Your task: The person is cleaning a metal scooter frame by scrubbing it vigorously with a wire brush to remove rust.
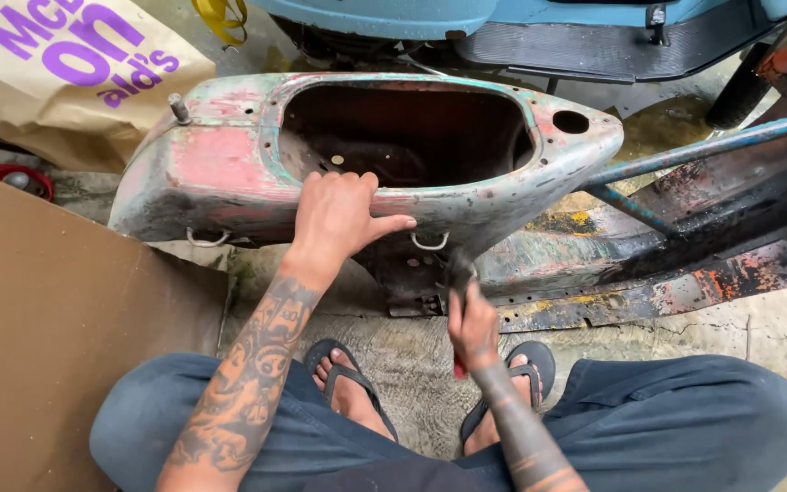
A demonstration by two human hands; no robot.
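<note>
2 hands at 1 rusted scooter body shell (229, 164) on the floor: left hand (339, 219) spread flat against its near side; right hand (471, 323) below it, gripping a dark, red-handled tool (458, 273).

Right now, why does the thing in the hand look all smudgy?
Head view: the tool in the right hand is smeared by motion blur, so its shape is unclear; the left hand on the rusty scooter shell is sharp; light is soft, with a dark shaded hollow inside.
</note>
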